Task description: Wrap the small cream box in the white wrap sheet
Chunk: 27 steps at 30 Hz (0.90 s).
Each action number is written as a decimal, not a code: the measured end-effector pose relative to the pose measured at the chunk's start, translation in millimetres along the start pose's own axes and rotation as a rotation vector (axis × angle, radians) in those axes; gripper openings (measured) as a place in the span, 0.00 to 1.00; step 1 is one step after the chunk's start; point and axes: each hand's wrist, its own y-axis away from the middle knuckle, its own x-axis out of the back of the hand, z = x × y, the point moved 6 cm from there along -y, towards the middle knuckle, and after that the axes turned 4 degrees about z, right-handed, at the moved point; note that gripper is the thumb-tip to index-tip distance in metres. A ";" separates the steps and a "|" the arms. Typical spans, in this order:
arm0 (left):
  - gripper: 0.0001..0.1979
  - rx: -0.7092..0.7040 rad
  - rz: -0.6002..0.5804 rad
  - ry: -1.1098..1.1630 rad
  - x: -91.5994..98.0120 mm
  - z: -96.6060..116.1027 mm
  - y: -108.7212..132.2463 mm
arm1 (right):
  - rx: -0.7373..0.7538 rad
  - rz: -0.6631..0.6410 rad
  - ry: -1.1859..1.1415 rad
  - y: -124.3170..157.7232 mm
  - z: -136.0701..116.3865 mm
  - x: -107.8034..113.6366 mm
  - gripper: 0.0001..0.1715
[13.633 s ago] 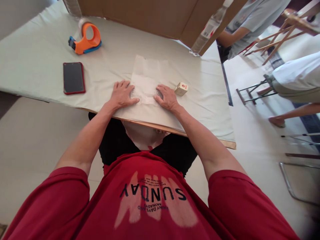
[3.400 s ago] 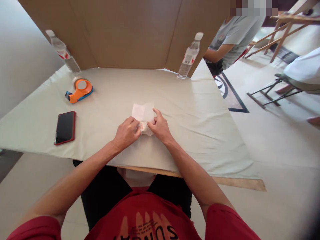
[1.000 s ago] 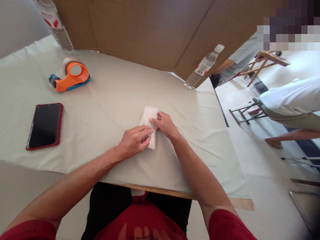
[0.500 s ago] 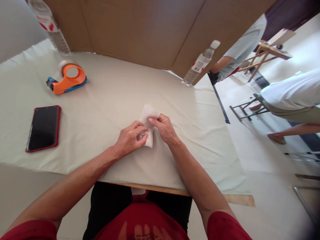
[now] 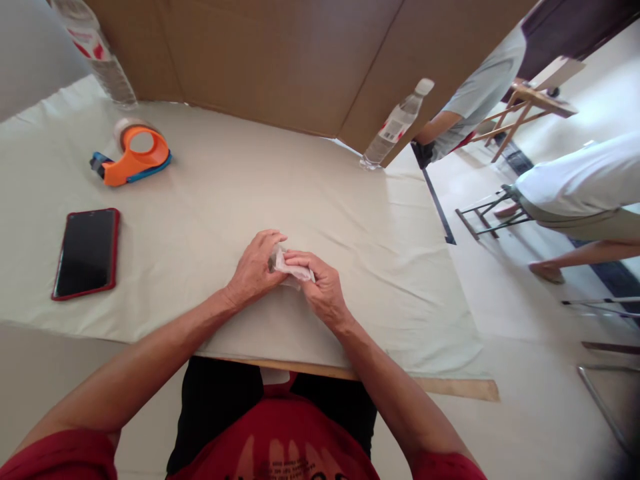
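Observation:
A small bundle of thin, translucent white wrapping (image 5: 296, 270) is between my hands, low over the cloth-covered table. My left hand (image 5: 255, 267) curls around its left end, thumb below and fingers above. Something small and greyish shows at that end, but its kind is too hidden to tell. My right hand (image 5: 323, 287) grips the crumpled wrapping from the right, with its fingers laid over the top.
A tape dispenser (image 5: 137, 157) in orange and blue and a red-edged phone (image 5: 86, 253) lie at left. Water bottles stand back left (image 5: 100, 60) and back right (image 5: 397, 127) by a cardboard screen (image 5: 265, 60). Two other people (image 5: 585, 173) are beyond the table's right edge.
The wrapping stood spread out upward from my hands; now it is folded down into a compact bundle. My right hand has moved down and closed over it, while my left hand has turned around its left end.

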 end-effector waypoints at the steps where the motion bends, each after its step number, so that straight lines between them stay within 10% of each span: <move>1: 0.23 0.004 -0.018 0.013 -0.6 -0.9 -0.2 | 0.033 0.018 0.007 5.3 0.3 0.0 0.10; 17: 0.09 0.073 -0.227 0.204 9.5 4.4 -5.2 | 0.389 -0.083 0.304 24.0 2.4 -7.9 0.25; 22: 0.23 0.023 -0.514 0.250 16.7 5.2 -5.3 | 0.374 -0.128 0.355 24.3 11.4 -9.4 0.25; 27: 0.31 -0.080 -0.477 0.239 15.5 3.9 -5.2 | 0.296 -0.156 0.256 12.0 12.1 -1.4 0.24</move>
